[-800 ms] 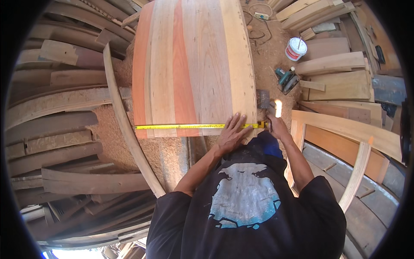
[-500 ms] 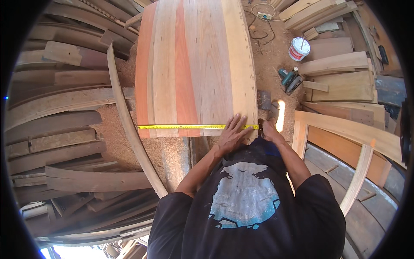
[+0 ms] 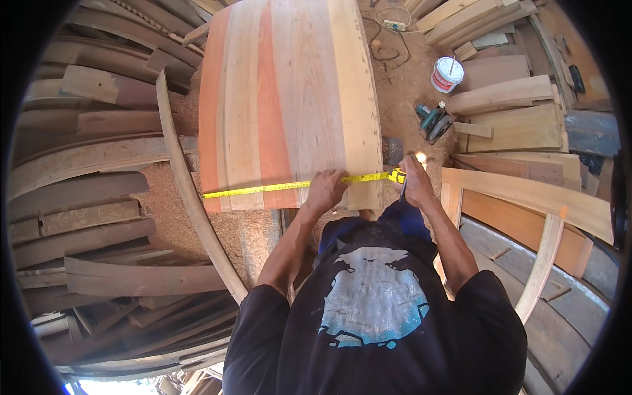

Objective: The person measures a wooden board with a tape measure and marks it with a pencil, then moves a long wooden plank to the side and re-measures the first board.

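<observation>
A wide glued-up wooden panel (image 3: 289, 99) of pale and reddish strips lies in front of me. A yellow tape measure blade (image 3: 253, 189) stretches across its near end, from the left edge to the right edge. My left hand (image 3: 326, 191) presses flat on the tape near the middle right of the panel. At the panel's right edge my right hand (image 3: 415, 183) grips the tape measure case (image 3: 397, 175).
Curved wooden planks (image 3: 85, 197) are stacked at the left, with a long bent strip (image 3: 191, 197) beside the panel. Boards (image 3: 513, 118), a white bucket (image 3: 447, 74), a green power tool (image 3: 431, 118) and a wooden frame (image 3: 540, 217) lie at the right. Sawdust covers the floor.
The tape stays stretched across the panel. My right hand with the case has shifted slightly toward the panel's right edge; my left hand remains on the tape.
</observation>
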`<control>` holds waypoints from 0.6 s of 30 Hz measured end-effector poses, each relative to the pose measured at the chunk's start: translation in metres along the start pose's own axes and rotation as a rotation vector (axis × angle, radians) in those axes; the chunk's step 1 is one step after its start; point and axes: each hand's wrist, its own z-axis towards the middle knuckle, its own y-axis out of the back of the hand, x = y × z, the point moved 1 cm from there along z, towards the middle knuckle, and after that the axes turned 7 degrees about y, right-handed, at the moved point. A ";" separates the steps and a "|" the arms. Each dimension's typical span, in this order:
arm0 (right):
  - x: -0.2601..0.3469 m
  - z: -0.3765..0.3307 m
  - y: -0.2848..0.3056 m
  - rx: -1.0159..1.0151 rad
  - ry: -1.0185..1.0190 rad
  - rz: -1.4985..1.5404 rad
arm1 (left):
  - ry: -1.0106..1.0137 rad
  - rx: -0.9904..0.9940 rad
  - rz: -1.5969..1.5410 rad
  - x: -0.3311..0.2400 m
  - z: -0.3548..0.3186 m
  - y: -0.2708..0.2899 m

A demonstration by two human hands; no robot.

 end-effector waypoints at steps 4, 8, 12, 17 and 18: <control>0.010 0.009 -0.003 0.063 -0.010 -0.024 | 0.068 0.073 0.009 0.014 0.001 0.006; 0.009 0.010 -0.007 0.192 0.069 -0.030 | 0.097 0.031 0.049 0.038 -0.006 0.000; 0.008 0.010 0.004 0.212 0.050 -0.169 | 0.145 -0.034 0.013 0.053 0.002 0.002; 0.009 0.011 0.003 0.296 0.052 -0.210 | 0.142 -0.107 0.092 0.047 -0.007 -0.007; 0.014 0.013 0.000 0.359 0.049 -0.188 | 0.151 -0.144 0.109 0.051 -0.014 -0.008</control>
